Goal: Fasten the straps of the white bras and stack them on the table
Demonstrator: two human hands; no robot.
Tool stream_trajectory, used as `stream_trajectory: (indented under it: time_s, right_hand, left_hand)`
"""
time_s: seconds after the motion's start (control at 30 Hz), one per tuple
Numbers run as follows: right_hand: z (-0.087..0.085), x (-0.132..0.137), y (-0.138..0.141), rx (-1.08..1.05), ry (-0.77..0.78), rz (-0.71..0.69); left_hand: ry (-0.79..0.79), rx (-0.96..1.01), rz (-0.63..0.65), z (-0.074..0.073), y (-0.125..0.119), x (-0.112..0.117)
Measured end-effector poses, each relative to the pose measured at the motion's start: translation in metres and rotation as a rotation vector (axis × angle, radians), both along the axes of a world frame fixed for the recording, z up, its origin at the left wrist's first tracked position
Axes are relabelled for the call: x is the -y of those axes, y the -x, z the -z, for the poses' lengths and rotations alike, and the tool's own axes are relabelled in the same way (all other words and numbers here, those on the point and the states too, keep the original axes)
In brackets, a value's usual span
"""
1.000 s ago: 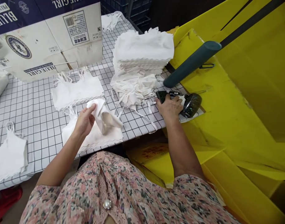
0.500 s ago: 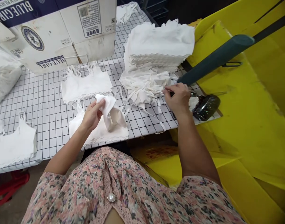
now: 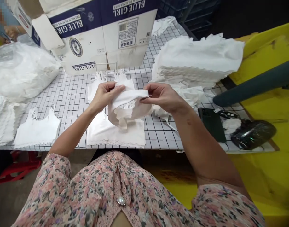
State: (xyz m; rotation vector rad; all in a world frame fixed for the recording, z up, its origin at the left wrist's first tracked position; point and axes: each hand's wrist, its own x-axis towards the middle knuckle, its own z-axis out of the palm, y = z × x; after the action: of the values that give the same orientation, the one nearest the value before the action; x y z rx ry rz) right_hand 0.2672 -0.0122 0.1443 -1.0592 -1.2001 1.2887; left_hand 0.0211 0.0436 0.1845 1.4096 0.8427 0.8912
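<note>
Gridded table: over its middle, left hand and right hand both grip a white camisole by its folded hem, above a flat camisole. Cloth looks light, limp and soft, best held along that edge.

Garment workshop, likely a small sewing or finishing floor. Grid-printed work table holds stacked white tops. Beside it: a printed cardboard carton, a bulging plastic sack, a yellow plastic bin, dark stacked crates, and a co-worker's hand at the far end.
</note>
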Motion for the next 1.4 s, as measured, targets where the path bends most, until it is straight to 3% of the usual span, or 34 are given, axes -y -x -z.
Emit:
stream_trajectory:
  time_s: [0.1,0.27,0.43,0.57,0.77,0.87,0.93,1.03,1.1,1.23,1.3,1.4]
  right_hand:
    - [-0.018,-0.014,-0.008,0.016,0.034,-0.125]
    - [-0.043,-0.037,-0.008,-0.016,0.012,-0.203]
    - [-0.059,-0.045,0.003,0.052,0.085,-0.298]
    - [-0.064,-0.05,0.017,0.026,0.059,-0.303]
    - [-0.061,-0.071,0.034,0.038,0.109,-0.263]
    - [-0.054,-0.092,0.038,0.114,0.03,-0.197]
    - [-0.049,-0.105,0.038,0.227,-0.096,-0.081]
    - [-0.04,-0.107,0.032,0.325,-0.31,0.226]
    - [-0.032,-0.096,0.03,0.262,-0.287,0.339]
    - [-0.009,-0.07,0.044,0.16,-0.068,0.176]
    - [0.002,-0.07,0.053,0.096,-0.079,0.154]
    - [0.01,-0.086,0.054,-0.008,-0.145,0.234]
  left_hand:
    - [-0.065,-0.018,0.057,-0.005,0.013,-0.012]
    - [-0.201,-0.147,0.26,-0.005,0.03,-0.018]
    - [-0.173,-0.146,0.428,0.0,0.042,-0.02]
    - [-0.11,-0.087,0.528,0.01,0.045,-0.027]
    - [0.119,0.205,0.436,0.034,0.038,-0.04]
    - [0.245,0.271,0.5,0.035,0.027,-0.039]
    - [0.274,0.302,0.528,0.031,0.02,-0.037]
    - [0.246,0.357,0.396,0.024,0.014,-0.038]
    - [0.226,0.364,0.299,0.023,0.011,-0.041]
    - [0.179,0.366,0.207,0.028,0.004,-0.046]
    - [0.121,0.383,0.114,0.032,0.003,-0.049]
    - [0.075,0.32,-0.04,0.038,0.013,-0.053]
